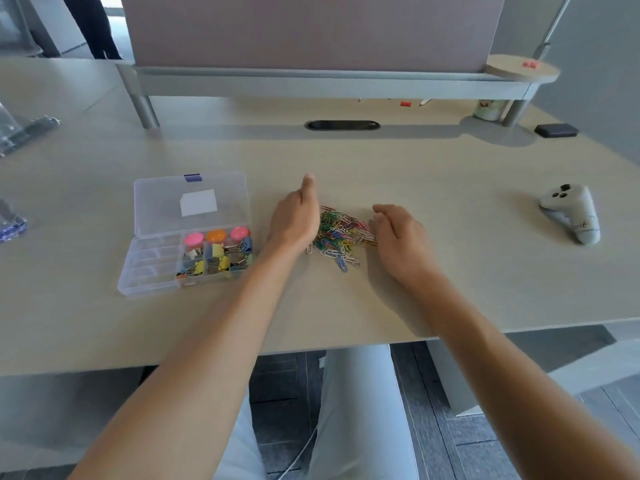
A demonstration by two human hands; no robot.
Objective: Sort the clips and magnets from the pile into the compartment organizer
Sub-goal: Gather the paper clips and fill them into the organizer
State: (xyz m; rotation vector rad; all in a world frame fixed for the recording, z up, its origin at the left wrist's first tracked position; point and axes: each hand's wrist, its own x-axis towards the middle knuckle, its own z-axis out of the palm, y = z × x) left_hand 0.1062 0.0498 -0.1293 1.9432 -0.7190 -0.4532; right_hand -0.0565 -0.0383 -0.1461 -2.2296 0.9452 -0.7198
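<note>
A pile of coloured paper clips [341, 237] lies on the desk in the middle. My left hand [296, 218] stands on its edge against the pile's left side, fingers straight. My right hand [398, 233] stands on the pile's right side, fingers relaxed and slightly bent, touching the clips. Neither hand grips anything. To the left sits the clear compartment organizer [152, 268] with its lid open. Its right compartments hold pink and orange round magnets [216, 236] and several coloured binder clips [216, 259]. The left compartments look bare.
A white handheld controller [571, 213] lies at the right. A black block [556, 129] and a small tin [488, 109] sit at the back right under the monitor shelf [329, 83]. Clear plastic bags [20, 129] lie at far left. The desk's front edge [346, 346] is near.
</note>
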